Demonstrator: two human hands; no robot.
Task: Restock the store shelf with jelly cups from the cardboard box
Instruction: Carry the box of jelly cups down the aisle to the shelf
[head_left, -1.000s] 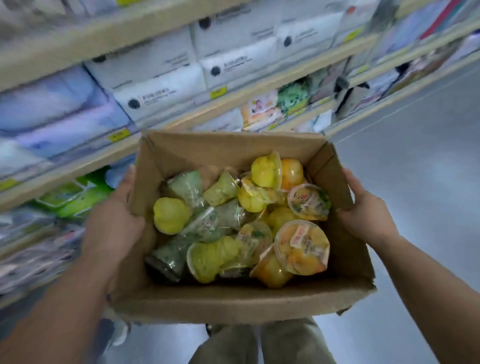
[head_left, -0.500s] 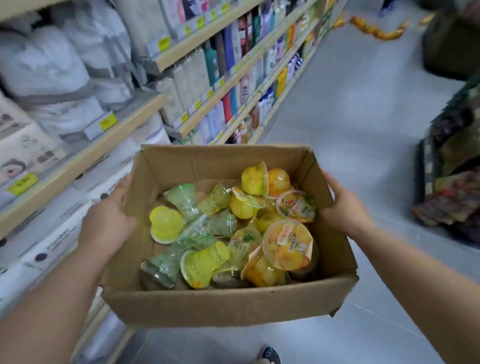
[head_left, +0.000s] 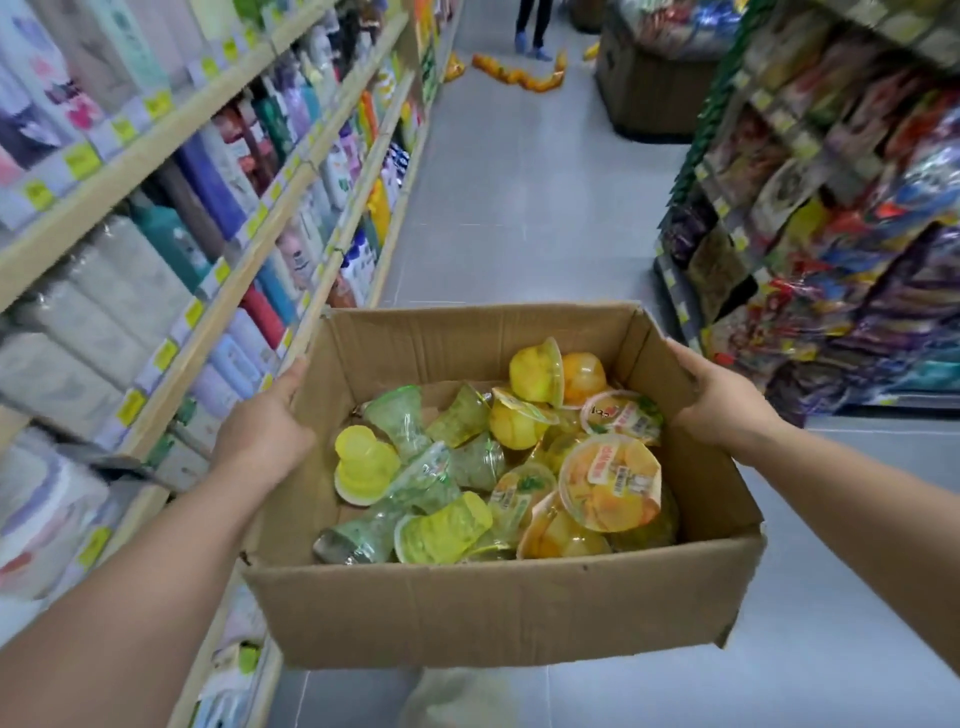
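An open cardboard box (head_left: 483, 613) is held in front of me at waist height. It holds several jelly cups (head_left: 498, 457): green and yellow ones on the left, orange and yellow fruit cups with printed lids on the right. My left hand (head_left: 262, 434) grips the box's left wall. On the right wall my right hand (head_left: 719, 397) does the same. Both hands are outside the box, and none of the cups is in a hand.
Wooden shelves (head_left: 171, 332) of bottles and packs run along my left. A rack of snack bags (head_left: 841, 223) stands on my right. The grey floor aisle (head_left: 530, 208) leads ahead to orange packets (head_left: 519, 78) on the floor and a person's legs (head_left: 532, 26).
My view has swung from facing the left shelf to looking down the aisle. The box stays held between both hands, with the cups barely shifted.
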